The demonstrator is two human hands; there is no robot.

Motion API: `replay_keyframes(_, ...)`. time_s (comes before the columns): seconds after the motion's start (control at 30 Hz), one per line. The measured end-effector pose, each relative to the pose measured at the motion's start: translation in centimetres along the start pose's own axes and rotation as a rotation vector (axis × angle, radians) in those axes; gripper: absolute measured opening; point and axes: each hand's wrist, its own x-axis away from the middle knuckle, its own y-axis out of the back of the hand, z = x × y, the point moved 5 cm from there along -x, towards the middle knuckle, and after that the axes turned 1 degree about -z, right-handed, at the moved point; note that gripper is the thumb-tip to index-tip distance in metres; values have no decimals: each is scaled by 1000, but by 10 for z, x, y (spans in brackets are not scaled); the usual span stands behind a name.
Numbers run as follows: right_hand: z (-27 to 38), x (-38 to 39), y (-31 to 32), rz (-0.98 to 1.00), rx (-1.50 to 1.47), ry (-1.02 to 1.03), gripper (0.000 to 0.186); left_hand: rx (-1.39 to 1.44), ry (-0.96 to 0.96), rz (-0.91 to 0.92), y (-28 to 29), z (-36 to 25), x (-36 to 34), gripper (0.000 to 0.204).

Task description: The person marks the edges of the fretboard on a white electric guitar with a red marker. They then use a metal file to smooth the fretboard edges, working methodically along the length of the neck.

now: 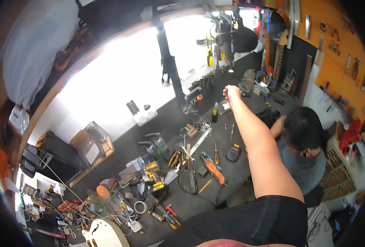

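Note:
My right arm stretches far forward over the dark workbench [137, 140]. At its end my right hand [232, 94] is closed, its fingers curled in; whatever they may hold is too small to make out. Just below the hand is a small white object [226, 106], and a dark bottle with a yellow top [214, 115] stands a little nearer. Beside the hand lies a greyish bundle [246, 82]. My left hand is out of view.
Another person [304, 131] bends low at the right, close to my arm. On the bench lie an orange-bodied tool [214, 171], a yellow-black meter [233, 152], a yellow cordless drill [158, 185] and a cream guitar body [104, 234]. A black lamp [245, 39] hangs overhead.

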Motion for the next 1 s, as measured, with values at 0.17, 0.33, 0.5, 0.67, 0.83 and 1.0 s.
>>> replay_keyframes(0.17,83,-177,10,-256,557,405,30,106,88,-41,-17,-21,-31,52)
replay_keyframes(0.33,68,-177,-65,-229,736,279,63,207,322,-136,-36,6,13,53)
replay_keyframes(0.5,84,-164,-64,-303,921,540,55,274,426,-156,-76,31,38,53)
replay_keyframes(0.67,89,-142,-24,-238,558,713,48,294,449,-97,-127,69,52,53)
replay_keyframes(0.83,68,-13,-31,-205,484,689,41,246,492,-78,-205,158,131,53)
replay_keyframes(1.0,-31,139,24,-1,-45,482,29,297,434,-109,-221,183,196,56)
